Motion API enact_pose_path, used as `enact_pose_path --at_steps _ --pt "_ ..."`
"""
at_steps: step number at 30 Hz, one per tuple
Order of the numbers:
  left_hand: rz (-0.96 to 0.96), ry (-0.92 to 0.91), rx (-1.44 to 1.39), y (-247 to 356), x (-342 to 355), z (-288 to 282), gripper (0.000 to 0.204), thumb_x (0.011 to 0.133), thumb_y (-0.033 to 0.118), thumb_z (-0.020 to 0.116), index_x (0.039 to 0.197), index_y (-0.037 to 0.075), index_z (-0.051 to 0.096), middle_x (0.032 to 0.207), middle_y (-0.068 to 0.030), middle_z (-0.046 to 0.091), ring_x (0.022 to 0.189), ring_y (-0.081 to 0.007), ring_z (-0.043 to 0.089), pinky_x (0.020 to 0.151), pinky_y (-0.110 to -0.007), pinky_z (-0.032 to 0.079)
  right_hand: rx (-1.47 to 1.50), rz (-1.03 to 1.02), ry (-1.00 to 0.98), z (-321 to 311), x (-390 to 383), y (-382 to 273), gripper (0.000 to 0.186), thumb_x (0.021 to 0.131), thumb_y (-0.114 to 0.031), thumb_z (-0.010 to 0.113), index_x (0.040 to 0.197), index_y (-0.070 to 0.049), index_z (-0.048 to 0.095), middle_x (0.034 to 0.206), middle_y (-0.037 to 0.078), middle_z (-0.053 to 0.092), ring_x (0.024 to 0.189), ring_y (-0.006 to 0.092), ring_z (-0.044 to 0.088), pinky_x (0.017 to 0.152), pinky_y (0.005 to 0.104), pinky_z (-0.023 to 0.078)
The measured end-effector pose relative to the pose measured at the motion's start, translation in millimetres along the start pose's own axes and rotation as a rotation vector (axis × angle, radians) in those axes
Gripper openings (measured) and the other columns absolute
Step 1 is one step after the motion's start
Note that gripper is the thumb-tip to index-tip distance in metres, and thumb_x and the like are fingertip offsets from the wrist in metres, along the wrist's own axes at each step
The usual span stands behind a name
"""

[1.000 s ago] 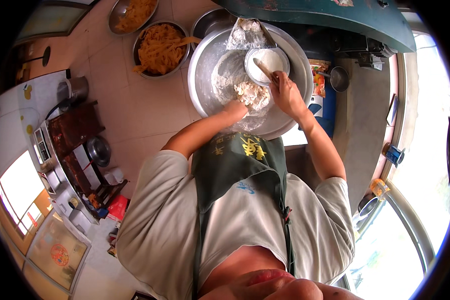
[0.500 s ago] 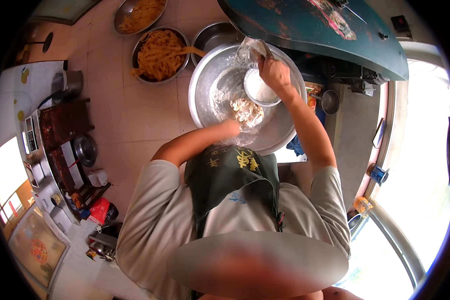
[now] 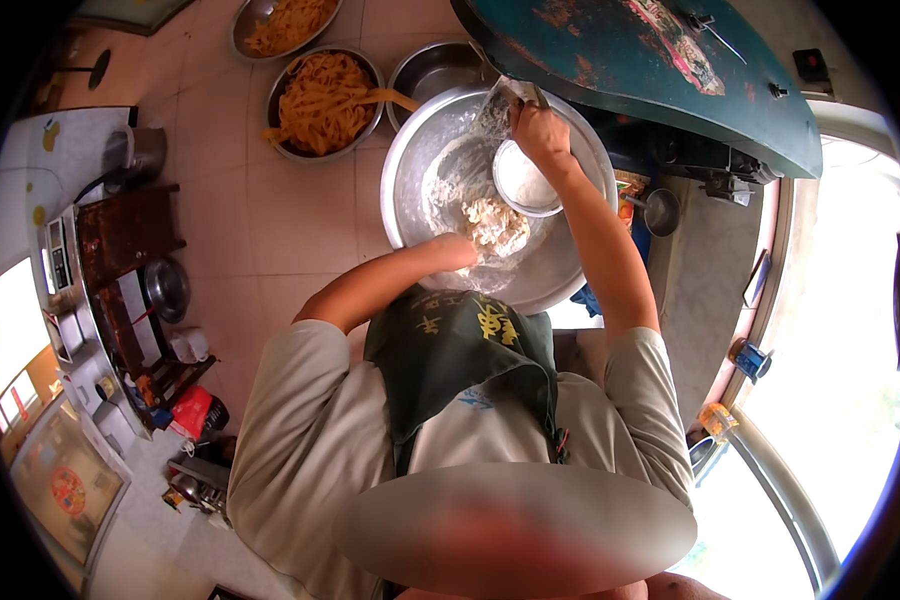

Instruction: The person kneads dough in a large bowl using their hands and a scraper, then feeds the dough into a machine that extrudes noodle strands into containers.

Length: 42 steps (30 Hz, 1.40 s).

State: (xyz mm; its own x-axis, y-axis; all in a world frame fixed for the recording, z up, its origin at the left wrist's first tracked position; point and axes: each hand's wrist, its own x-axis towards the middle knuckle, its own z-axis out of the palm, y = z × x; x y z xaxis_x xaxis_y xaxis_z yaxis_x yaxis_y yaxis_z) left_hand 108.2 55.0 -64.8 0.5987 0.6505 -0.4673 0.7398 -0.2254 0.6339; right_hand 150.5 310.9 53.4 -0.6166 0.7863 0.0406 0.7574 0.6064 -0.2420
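Note:
A wide metal basin (image 3: 398,190) stands before me, its inner wall dusted with white powder. Lumpy, shaggy dough (image 3: 498,226) lies in it. My left hand (image 3: 455,253) hangs over the near left part of the basin, close beside the dough; its fingers are hidden from above. My right hand (image 3: 542,138) is closed around the handle of a clear jug (image 3: 498,108), tilted at the far side of the basin. Just below that hand, inside the basin, sits a small round bowl (image 3: 523,182) holding white powder, partly covered by my wrist.
On the tiled floor beyond are a bowl of wide orange-yellow strips (image 3: 320,105), a second such bowl (image 3: 282,25) and a dark metal bowl (image 3: 432,70). A worn green machine cover (image 3: 590,60) overhangs the far right. A small saucepan (image 3: 660,212) rests right of the basin.
The whole view has shifted slightly. My right hand has drawn a little up and left relative to the small bowl, still gripping the jug. My left hand stays beside the dough.

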Motion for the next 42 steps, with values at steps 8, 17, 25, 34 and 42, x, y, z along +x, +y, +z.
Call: enact_pose_path --at_steps 8,17,25,34,42 --pt "-0.070 0.585 -0.427 35.1 -62.5 -101.4 0.032 0.090 0.003 0.055 0.121 0.010 0.060 0.106 -0.0178 0.059 0.090 -0.0352 0.063 0.081 -0.042 0.051 0.005 0.018 -0.083 -10.7 -7.8 1.8 0.047 0.096 -0.040 0.049 0.072 -0.003 0.066 0.068 0.024 0.067 0.063 0.0406 0.068 0.057 0.0497 0.056" --pt "-0.395 0.872 0.028 -2.1 9.5 -239.2 0.051 0.086 0.002 0.048 0.136 0.011 0.049 0.121 -0.0287 0.056 0.106 -0.0447 0.058 0.084 -0.048 0.052 0.031 0.056 -0.085 -54.5 -36.8 28.0 0.049 0.096 -0.042 0.052 0.078 0.001 0.068 0.071 0.026 0.066 0.066 0.0423 0.067 0.062 0.0491 0.056" --pt "-0.156 1.080 0.149 10.7 -15.6 -198.0 0.032 0.083 0.004 0.055 0.115 0.002 0.056 0.112 -0.0220 0.058 0.103 -0.0389 0.059 0.081 -0.044 0.053 0.163 0.026 -0.104 -43.5 -44.5 22.7 0.043 0.093 -0.041 0.054 0.082 -0.002 0.068 0.071 0.024 0.067 0.068 0.0422 0.067 0.065 0.0501 0.056" --pt "-0.160 0.590 0.193 22.5 -7.7 -50.8 0.050 0.078 0.015 0.073 0.123 0.007 0.052 0.116 -0.0163 0.054 0.115 -0.0335 0.052 0.093 -0.044 0.047 0.315 -0.052 -0.121 -65.2 -71.8 11.1 0.040 0.096 -0.036 0.053 0.082 -0.001 0.065 0.071 0.025 0.065 0.068 0.0433 0.065 0.062 0.0493 0.052" --pt "-0.089 0.608 0.109 -9.2 32.1 -24.5 0.052 0.074 0.018 0.073 0.122 0.009 0.056 0.119 -0.0109 0.062 0.110 -0.0329 0.059 0.088 -0.041 0.051 0.359 -0.016 -0.377 -67.8 -196.6 62.3 0.030 0.092 -0.032 0.060 0.088 -0.002 0.061 0.074 0.023 0.066 0.068 0.0429 0.064 0.062 0.0511 0.052"
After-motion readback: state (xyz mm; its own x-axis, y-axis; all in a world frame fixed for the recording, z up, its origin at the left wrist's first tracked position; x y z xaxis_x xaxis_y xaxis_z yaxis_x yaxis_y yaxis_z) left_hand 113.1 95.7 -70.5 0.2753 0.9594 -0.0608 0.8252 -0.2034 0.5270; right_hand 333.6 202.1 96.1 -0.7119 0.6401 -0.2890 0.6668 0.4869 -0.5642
